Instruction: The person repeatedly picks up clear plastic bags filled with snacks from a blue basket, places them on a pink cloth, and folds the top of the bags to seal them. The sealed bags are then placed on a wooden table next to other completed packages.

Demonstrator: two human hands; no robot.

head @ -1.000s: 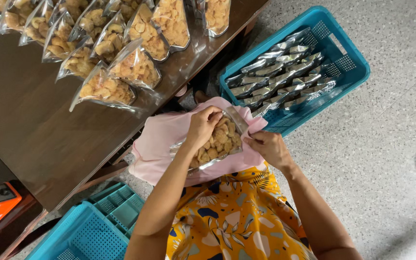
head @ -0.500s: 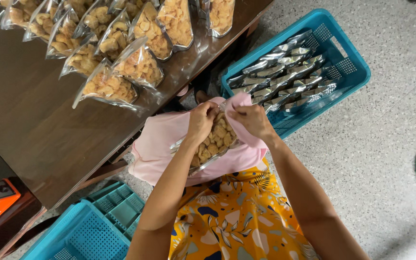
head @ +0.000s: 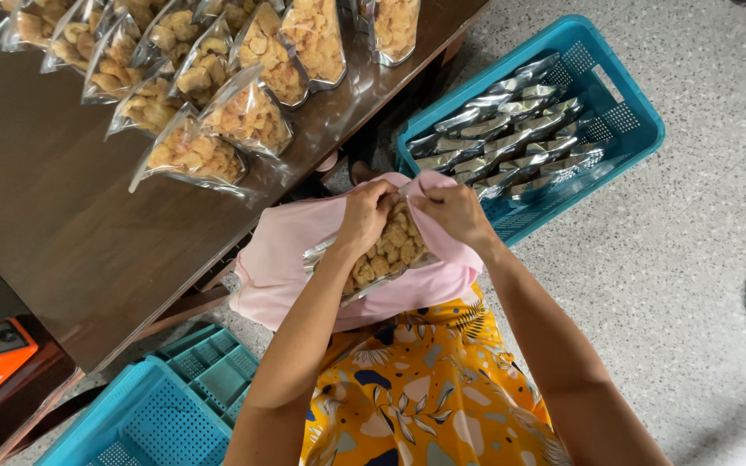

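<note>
A clear bag of golden fried snacks rests over my lap, above a pink cloth. My left hand pinches the bag's top edge on the left. My right hand grips the same top edge just to the right, the fingers of both hands close together. Both hands are closed on the bag's mouth. The bag's lower half shows between my forearms.
Several filled snack bags lie in rows on the dark brown table at upper left. A blue crate holding flat silver pouches sits on the speckled floor at right. Another blue crate stands at lower left.
My right hand has slid left along the bag's top and now meets my left hand at the mouth. The bag has stayed on my lap.
</note>
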